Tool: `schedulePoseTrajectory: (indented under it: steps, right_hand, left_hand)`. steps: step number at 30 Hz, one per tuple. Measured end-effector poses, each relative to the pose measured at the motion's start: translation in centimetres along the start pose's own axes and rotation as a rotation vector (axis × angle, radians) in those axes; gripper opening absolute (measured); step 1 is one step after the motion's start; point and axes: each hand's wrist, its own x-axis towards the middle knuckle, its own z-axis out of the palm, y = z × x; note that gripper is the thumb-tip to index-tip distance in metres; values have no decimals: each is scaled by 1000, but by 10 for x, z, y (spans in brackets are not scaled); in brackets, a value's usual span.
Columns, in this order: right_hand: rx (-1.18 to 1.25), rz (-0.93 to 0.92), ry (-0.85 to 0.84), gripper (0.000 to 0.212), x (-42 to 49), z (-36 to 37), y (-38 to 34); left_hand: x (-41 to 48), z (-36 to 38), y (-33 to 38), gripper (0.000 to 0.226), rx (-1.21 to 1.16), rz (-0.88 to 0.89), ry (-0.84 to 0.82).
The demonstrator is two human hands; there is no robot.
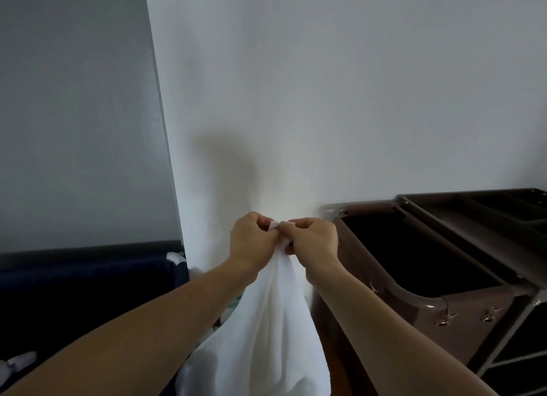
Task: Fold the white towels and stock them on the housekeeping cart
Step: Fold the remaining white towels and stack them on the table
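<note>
A white towel (pixel 266 315) hangs down in front of me, held up by its top edge. My left hand (pixel 251 242) and my right hand (pixel 313 242) pinch that edge side by side, knuckles almost touching, at about chest height before a white wall. The towel's lower part drops out of the frame. The brown housekeeping cart (pixel 426 299) stands to the right of my hands, with its dark linen bag open at the top and a compartmented tray (pixel 473 206) behind it.
A dark blue piece of furniture (pixel 88 280) fills the lower left, with bits of white cloth (pixel 176 257) at its right end and another (pixel 20 361) near the left edge. The white wall's corner (pixel 165 159) runs down on the left.
</note>
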Motion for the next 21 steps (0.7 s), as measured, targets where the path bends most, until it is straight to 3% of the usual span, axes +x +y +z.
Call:
schedulePoseTrajectory:
  steps: [7, 11, 14, 17, 19, 21]
  right_hand:
    - [-34, -29, -49, 23, -10, 3, 0]
    - [29, 93, -74, 28, -15, 2, -10]
    - [105, 101, -203, 30, -17, -4, -18]
    - [46, 9, -348, 49, -18, -10, -28]
    - [51, -62, -368, 43, -18, -16, -35]
    - [56, -110, -378, 58, -15, -22, -42]
  left_hand:
    - [-4, 5, 3, 7, 35, 23, -1]
    - [-13, 4, 4, 27, 186, 185, -128]
    - [-14, 0, 3, 33, 227, 240, -147]
    - [-8, -11, 8, 18, 247, 258, -117]
    - [-3, -20, 14, 15, 211, 281, -97]
    - [5, -30, 20, 15, 185, 321, -81]
